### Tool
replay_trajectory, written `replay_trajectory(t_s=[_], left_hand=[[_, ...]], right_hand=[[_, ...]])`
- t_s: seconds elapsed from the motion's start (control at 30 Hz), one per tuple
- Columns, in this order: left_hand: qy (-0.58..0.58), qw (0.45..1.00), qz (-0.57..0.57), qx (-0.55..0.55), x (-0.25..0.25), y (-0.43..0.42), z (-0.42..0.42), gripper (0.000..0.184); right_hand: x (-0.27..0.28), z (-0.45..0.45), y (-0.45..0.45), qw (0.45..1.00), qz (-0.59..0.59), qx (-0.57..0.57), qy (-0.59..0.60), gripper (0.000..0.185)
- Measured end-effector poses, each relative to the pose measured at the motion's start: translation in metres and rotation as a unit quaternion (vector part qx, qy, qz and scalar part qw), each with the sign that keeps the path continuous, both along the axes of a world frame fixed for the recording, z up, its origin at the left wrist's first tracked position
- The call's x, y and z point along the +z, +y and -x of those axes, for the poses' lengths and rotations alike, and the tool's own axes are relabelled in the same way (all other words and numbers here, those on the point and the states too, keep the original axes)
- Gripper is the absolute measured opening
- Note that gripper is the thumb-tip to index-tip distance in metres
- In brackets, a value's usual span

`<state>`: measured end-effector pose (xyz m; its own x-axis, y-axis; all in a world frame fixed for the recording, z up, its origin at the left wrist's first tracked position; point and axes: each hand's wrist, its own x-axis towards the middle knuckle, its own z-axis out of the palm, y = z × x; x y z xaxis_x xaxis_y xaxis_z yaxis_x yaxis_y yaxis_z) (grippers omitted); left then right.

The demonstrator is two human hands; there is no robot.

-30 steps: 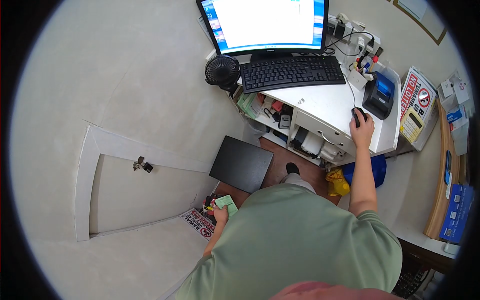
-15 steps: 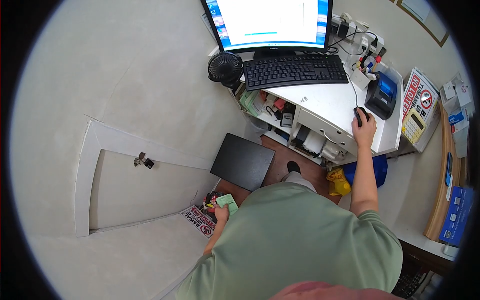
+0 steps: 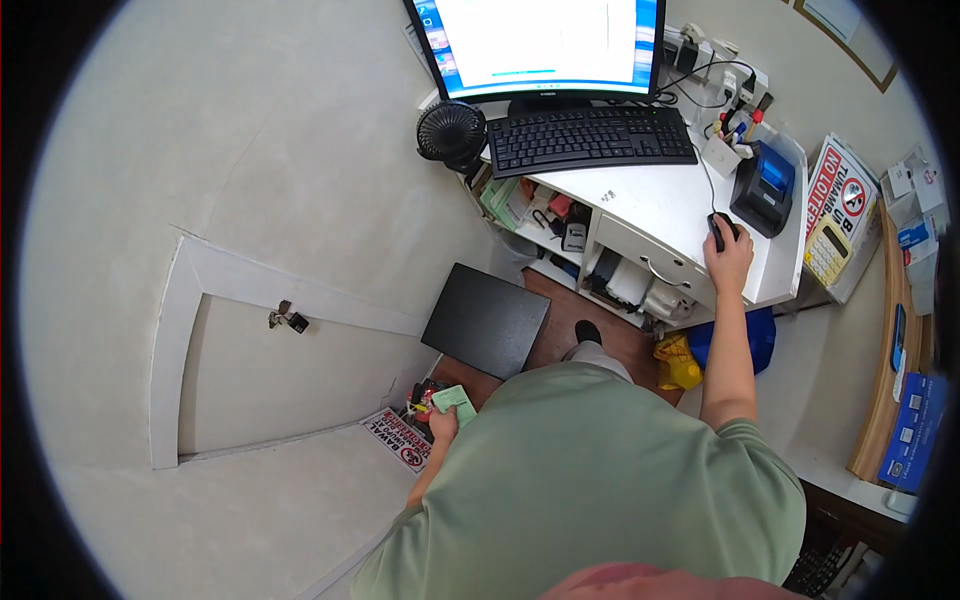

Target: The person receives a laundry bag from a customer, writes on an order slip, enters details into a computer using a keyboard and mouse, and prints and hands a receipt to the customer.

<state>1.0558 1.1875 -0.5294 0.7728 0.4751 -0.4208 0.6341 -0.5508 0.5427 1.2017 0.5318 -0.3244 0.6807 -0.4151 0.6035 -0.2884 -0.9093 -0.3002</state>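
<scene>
On the right side of the white desk (image 3: 640, 195), my right hand (image 3: 731, 262) is wrapped over a black computer mouse (image 3: 716, 232). Its cable runs up toward the black keyboard (image 3: 590, 140). Low on the left, my left hand (image 3: 443, 424) grips a light green paper slip or booklet (image 3: 455, 401); which of the two I cannot tell. A lit monitor (image 3: 540, 45) stands behind the keyboard, showing a mostly white window. Just right of the mouse sits a small black printer (image 3: 763, 190) with a blue top.
A black fan (image 3: 450, 137) stands left of the keyboard. Below lies a black square top (image 3: 485, 322). A yellow calculator (image 3: 827, 252) rests against a sign at right. Blue and yellow bags (image 3: 678, 364) sit under the desk. A padlock (image 3: 297, 322) hangs at the white door.
The view has shifted very slightly. Both hands stay where they were, the right on the mouse and the left around the green paper.
</scene>
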Motion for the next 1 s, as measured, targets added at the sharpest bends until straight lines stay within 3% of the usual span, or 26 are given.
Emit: replay_trajectory(t_s=[0.33,1.0], left_hand=[[-0.031,0.999,0.042,0.013,-0.026,0.01,0.001,0.035],[-0.012,1.0,0.004,0.011,0.009,-0.012,0.005,0.035]], right_hand=[[-0.003,0.0,-0.002,1.0,0.003,-0.004,0.003,0.04],[-0.003,0.001,-0.002,1.0,0.004,-0.005,0.004,0.039]])
